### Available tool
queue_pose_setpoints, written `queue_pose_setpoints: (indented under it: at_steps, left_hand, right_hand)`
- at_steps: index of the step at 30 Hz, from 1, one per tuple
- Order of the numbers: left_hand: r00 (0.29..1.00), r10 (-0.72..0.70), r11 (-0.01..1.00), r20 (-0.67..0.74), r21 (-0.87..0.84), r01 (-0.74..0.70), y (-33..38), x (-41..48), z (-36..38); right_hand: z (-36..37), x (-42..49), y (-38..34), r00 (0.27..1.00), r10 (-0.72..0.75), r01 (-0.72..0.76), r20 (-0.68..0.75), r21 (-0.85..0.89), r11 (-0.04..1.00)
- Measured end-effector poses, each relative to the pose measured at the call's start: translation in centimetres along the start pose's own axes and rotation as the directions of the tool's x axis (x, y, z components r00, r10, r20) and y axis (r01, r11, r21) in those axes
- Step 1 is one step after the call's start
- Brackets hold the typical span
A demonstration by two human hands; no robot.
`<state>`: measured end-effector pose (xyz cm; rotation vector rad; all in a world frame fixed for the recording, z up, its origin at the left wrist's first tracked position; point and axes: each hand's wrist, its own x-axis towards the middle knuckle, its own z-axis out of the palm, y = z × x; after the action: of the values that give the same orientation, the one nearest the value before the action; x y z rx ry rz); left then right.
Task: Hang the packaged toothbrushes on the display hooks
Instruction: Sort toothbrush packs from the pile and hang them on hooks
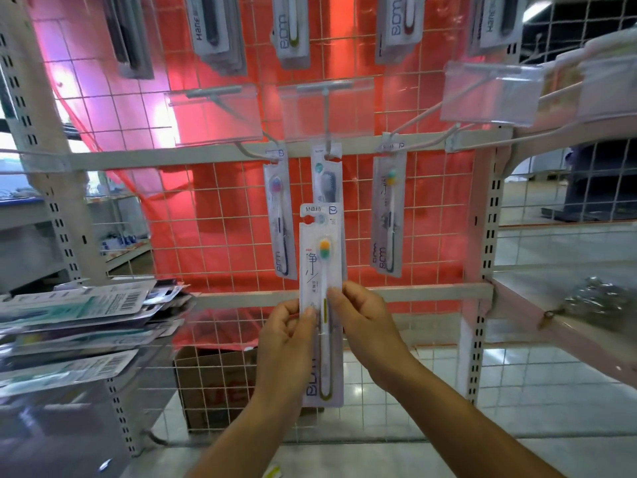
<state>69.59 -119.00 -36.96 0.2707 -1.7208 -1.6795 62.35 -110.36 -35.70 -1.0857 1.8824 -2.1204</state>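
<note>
**Toothbrush pack held by both hands under the middle hook**

The packaged toothbrush (pixel 320 270) stands upright in front of the wire grid (pixel 220 243), near the centre of the view, and is not yet on a hook. The left hand (pixel 286 343) pinches its left edge between thumb and fingers. The right hand (pixel 368 326) pinches the right edge at about the same height.

The top of the pack covers the lower part of the grey-brush pack (pixel 325 181), which hangs on the middle hook (pixel 326 122) at twelve o'clock from the hands. Two more packs hang on the neighbour hooks, the pink-brush pack (pixel 281 215) at eleven o'clock and the orange-brush pack (pixel 387 215) at one o'clock.

At nine o'clock a loose stack of packs (pixel 79 326) lies on a shelf (some with the barcode up). At seven o'clock, behind the grid, a cardboard box (pixel 213 384) stands on the floor; I cannot tell what is in it.
</note>
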Motion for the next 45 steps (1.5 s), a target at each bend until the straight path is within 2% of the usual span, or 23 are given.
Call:
queue_pose_setpoints:
  at_steps: [10, 15, 21, 25, 30, 34, 37, 45]
  left_hand:
    - [0.997, -0.015, 1.000, -0.073, 0.000, 0.015, -1.1, 1.4, -2.3]
    - [0.993, -0.017, 1.000, -0.114, 0.007, 0.018, -0.9, 2.6, -3.3]
    - [0.980, -0.109, 0.993, -0.165, 0.030, 0.115, 0.5, 3.4, -3.9]
    - [0.967, -0.176, 0.982, -0.186, 0.039, 0.186, 3.2, 3.7, -4.3]
    - [0.948, -0.254, 0.960, -0.191, 0.071, 0.272, 7.0, 3.8, -5.1]
    - [0.911, -0.341, 0.928, -0.232, 0.074, 0.366, 10.3, 3.1, -6.0]
    - [0.876, -0.405, 0.892, -0.261, 0.097, 0.441, 12.9, 2.4, -7.0]
    - [0.827, -0.450, 0.851, -0.338, 0.117, 0.511, 19.9, 0.4, -9.3]
  right_hand:
    - [2.5, 1.2, 1.9, 1.000, -0.003, 0.004, 0.023, -0.005, 1.000]
    - [3.8, 2.4, 2.0, 1.000, 0.013, -0.011, 0.021, -0.061, 0.998]
    - [5.6, 2.9, 0.6, 0.984, 0.164, -0.169, 0.074, 0.052, 0.984]
    - [6.6, 3.3, -1.7, 0.970, 0.242, -0.244, 0.032, 0.106, 0.964]
    - [7.5, 4.3, -5.6, 0.946, 0.325, -0.323, 0.009, -0.064, 0.944]
    - [8.5, 4.3, -9.4, 0.881, 0.474, -0.473, 0.016, -0.045, 0.880]
    - [9.6, 3.6, -11.8, 0.858, 0.512, -0.508, 0.038, -0.086, 0.857]
    - [12.4, 2.3, -18.2, 0.812, 0.567, -0.560, 0.138, -0.089, 0.824]
